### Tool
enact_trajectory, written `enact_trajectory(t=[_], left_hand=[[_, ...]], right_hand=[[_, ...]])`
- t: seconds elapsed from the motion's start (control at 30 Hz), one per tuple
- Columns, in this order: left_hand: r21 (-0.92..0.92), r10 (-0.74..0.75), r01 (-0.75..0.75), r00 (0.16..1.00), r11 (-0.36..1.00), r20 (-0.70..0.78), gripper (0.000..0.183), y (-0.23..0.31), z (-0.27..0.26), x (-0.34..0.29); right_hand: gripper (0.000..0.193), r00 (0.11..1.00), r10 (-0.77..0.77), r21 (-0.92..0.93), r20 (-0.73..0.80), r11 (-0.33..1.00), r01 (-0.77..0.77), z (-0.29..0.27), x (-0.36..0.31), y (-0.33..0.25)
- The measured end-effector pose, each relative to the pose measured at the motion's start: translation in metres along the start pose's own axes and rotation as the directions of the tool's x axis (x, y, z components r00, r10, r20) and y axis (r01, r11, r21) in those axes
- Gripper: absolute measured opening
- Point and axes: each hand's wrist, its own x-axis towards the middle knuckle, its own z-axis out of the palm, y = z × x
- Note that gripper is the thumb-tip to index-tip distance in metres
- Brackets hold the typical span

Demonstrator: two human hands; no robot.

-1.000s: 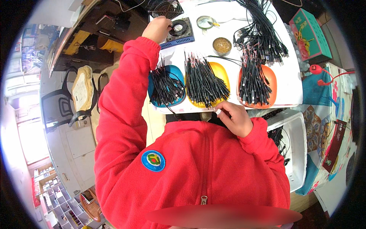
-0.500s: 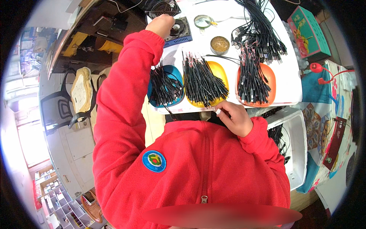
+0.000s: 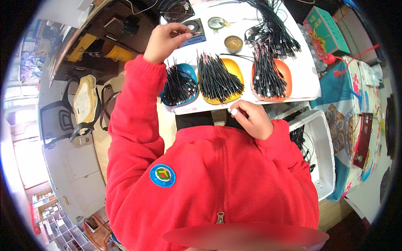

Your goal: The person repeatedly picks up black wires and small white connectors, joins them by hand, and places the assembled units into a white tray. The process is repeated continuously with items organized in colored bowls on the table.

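My left hand (image 3: 164,40) is raised at the table's far left, thumb and fingers pinched together beside a blue-fronted device (image 3: 194,39) with a round black top. What they pinch, if anything, is too small to make out. Near the table's front edge, my right hand (image 3: 253,119) has thumb and forefinger together, with a small white piece at the fingertips that I cannot identify. Short black cables (image 3: 218,79) with stripped ends fill a yellow plate (image 3: 237,69). Similar cables lie in a blue plate (image 3: 191,74) on the left and an orange plate (image 3: 285,74) on the right.
A heap of longer black cables (image 3: 274,31) lies at the table's far right. Behind the plates stand a round tin (image 3: 233,44) of amber stuff, a round dish (image 3: 216,22) and a black fan (image 3: 176,11). A white foam box (image 3: 325,167) with cables sits low right.
My left hand has drawn back from the top of the blue-fronted device toward me. A cable that hung over the front edge by the blue plate no longer shows. My right hand stays pinched.
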Motion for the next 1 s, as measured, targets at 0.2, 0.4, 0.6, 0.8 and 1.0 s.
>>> enact_trajectory(t=[0.2,0.4,0.6,0.8,1.0], left_hand=[[-0.639,-0.106,0.147,0.989,0.755,0.103,0.012,0.101,0.058,-0.103],[-0.792,0.067,0.213,0.95,0.572,0.303,0.017,0.147,0.119,-0.147],[-0.726,0.278,-0.011,0.928,0.688,0.25,0.04,0.146,0.119,-0.152],[-0.571,0.133,0.098,0.928,0.815,0.348,0.022,0.101,0.108,-0.161],[-0.508,-0.147,0.339,0.913,0.792,0.38,0.02,0.043,0.101,-0.185]], right_hand=[[0.053,0.954,-0.232,0.05,-0.187,0.968,0.245,0.03,0.001,-0.015],[0.027,0.998,-0.055,0.325,-0.023,0.944,0.059,0.022,-0.058,-0.027],[0.03,0.719,-0.091,0.163,-0.689,0.947,0.276,-0.083,-0.187,-0.065],[0.016,0.615,0.182,-0.114,-0.767,0.905,-0.41,-0.125,-0.29,-0.091],[0.014,0.528,0.633,-0.294,-0.567,0.443,-0.847,-0.118,-0.302,0.103]])
